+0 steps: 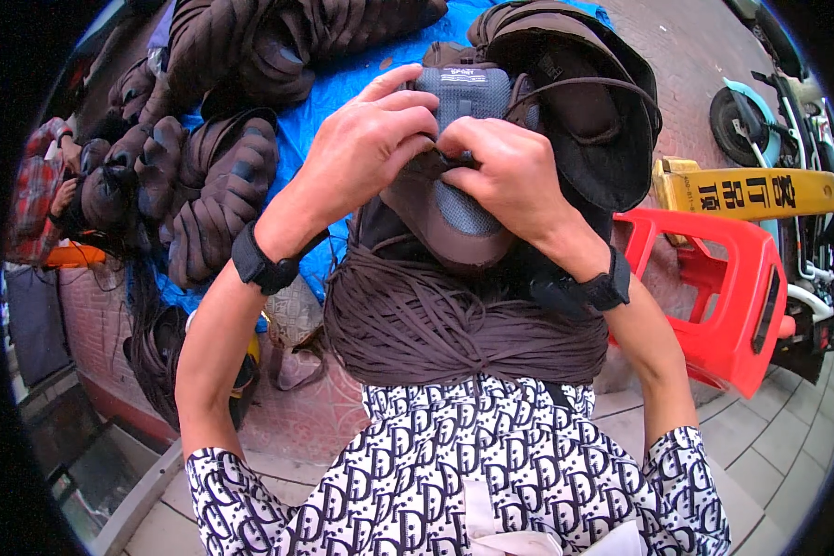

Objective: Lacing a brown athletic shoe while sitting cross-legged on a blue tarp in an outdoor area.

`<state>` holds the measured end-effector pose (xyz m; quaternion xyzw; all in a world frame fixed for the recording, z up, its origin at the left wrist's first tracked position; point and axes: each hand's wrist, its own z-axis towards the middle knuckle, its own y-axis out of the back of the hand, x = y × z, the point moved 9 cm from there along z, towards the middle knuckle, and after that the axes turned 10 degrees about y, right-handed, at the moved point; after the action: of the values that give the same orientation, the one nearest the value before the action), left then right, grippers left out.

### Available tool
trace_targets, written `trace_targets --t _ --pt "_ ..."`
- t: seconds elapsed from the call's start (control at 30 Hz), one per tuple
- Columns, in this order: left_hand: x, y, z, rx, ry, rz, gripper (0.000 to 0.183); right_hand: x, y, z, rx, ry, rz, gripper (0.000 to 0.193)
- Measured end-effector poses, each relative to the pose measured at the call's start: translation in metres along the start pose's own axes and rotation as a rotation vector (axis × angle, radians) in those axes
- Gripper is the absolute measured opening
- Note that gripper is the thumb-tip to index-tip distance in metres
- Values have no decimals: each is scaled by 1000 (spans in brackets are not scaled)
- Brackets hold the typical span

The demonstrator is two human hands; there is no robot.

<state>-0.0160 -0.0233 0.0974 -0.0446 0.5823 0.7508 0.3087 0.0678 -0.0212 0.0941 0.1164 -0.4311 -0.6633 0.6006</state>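
Note:
A shoe upper with a grey mesh tongue [477, 88] and a dark brown toe [473, 248] lies in front of me, toe toward my body. My left hand [366, 134] bends over its left side, thumb and fingers pinched together. Opposite it, my right hand [510, 171] pinches at the middle of the upper, the two hands almost touching. Between them a short piece of dark shoelace [428, 159] shows, mostly hidden by the fingers. A thick bundle of brown shoelaces [454, 324] lies across my lap, below the toe.
Stacks of brown shoe uppers [218, 185] cover a blue tarp [338, 74] at left and back. More dark uppers [579, 111] sit just right. A red plastic stool [704, 278], yellow sign [751, 192] and parked bike [751, 120] stand right. Another person's plaid sleeve [39, 208] shows far left.

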Motion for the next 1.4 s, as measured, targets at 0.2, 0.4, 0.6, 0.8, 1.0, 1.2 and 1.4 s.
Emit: trace_targets --t 0.2,0.4,0.6,0.8,1.0,1.2,1.4 --pt "-1 1 -2 -72 -26 -2 13 6 -10 10 3 103 -101 2" --pt "15 1 -3 -97 96 24 11 -24 5 -17 -48 -351 475 13" --pt "12 1 1 -55 106 -169 10 -4 22 -7 -107 -90 161 19" --pt "11 2 9 -33 72 -115 13 27 -3 12 19 259 -297 5" --pt "6 0 10 15 -67 -75 16 26 -21 11 172 339 -403 6" --pt "17 1 15 -20 23 -31 17 9 9 16 -79 318 -396 7" --pt "19 6 14 -19 77 -14 10 20 25 12 -194 369 -98 14"
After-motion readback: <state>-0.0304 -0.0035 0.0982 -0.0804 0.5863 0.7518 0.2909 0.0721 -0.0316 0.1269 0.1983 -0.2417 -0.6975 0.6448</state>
